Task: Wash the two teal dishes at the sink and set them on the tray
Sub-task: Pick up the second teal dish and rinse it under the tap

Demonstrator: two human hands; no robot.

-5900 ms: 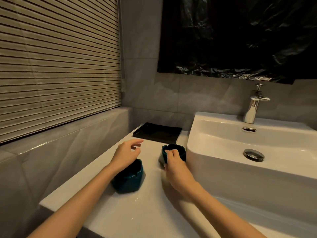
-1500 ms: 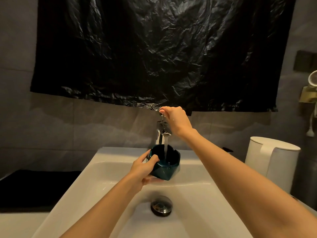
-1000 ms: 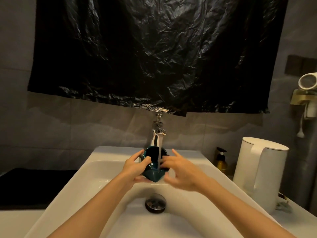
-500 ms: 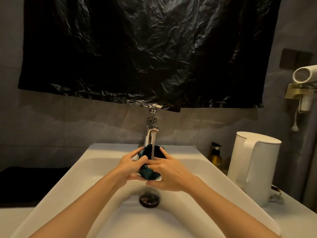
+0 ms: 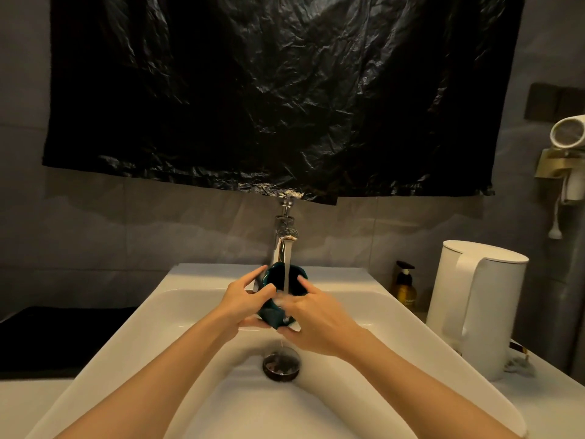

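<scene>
One teal dish (image 5: 276, 282) is tilted toward me under the running chrome tap (image 5: 284, 240), above the white sink (image 5: 177, 299). My left hand (image 5: 242, 304) grips its left side and underside. My right hand (image 5: 311, 316) holds its right side, fingers over the rim, with water splashing on them. The stream falls into the dish and drips to the drain (image 5: 281, 364). The dark tray (image 5: 60, 337) lies on the counter at the left. The second teal dish is out of view.
A white kettle (image 5: 474, 305) stands on the counter right of the sink, with a brown pump bottle (image 5: 405, 285) behind it. A hair dryer (image 5: 568, 134) hangs on the right wall. Black plastic sheeting (image 5: 269, 90) covers the wall above the tap.
My right hand left the tap handle and came down onto the dish; both hands now hold and turn it under the running water. My view shifted slightly right.
</scene>
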